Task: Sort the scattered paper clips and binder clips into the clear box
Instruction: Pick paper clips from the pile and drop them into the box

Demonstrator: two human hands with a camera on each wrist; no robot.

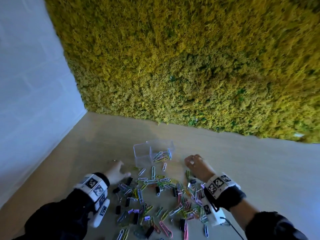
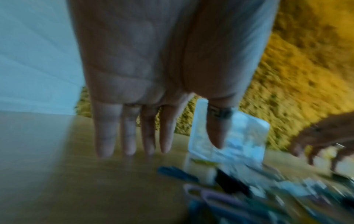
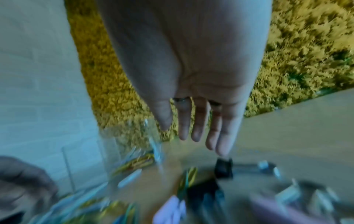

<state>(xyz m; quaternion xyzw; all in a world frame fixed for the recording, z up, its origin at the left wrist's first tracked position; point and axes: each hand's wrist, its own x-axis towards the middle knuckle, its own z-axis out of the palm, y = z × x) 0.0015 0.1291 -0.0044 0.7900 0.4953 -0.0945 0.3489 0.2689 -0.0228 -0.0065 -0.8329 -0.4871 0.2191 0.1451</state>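
A clear two-compartment box (image 1: 138, 153) stands on the table; its right compartment holds several coloured paper clips (image 1: 161, 156), and I see nothing in its left one. A heap of scattered paper clips (image 1: 155, 181) and black binder clips (image 1: 181, 224) lies in front of it. My left hand (image 1: 117, 170) hovers low, left of the box, fingers straight and holding nothing (image 2: 172, 144). My right hand (image 1: 194, 162) is right of the box, above the heap's far edge, fingers loosely extended and empty (image 3: 184, 133). Both wrist views are blurred; the box (image 2: 239, 136) (image 3: 124, 151) shows in each.
The tan table (image 1: 242, 161) meets a yellow-green moss wall (image 1: 190, 66) at the back and a white wall (image 1: 34, 101) on the left. Bare tabletop stretches on either side of the heap. A purple binder clip (image 1: 134, 211) lies in the heap's near part.
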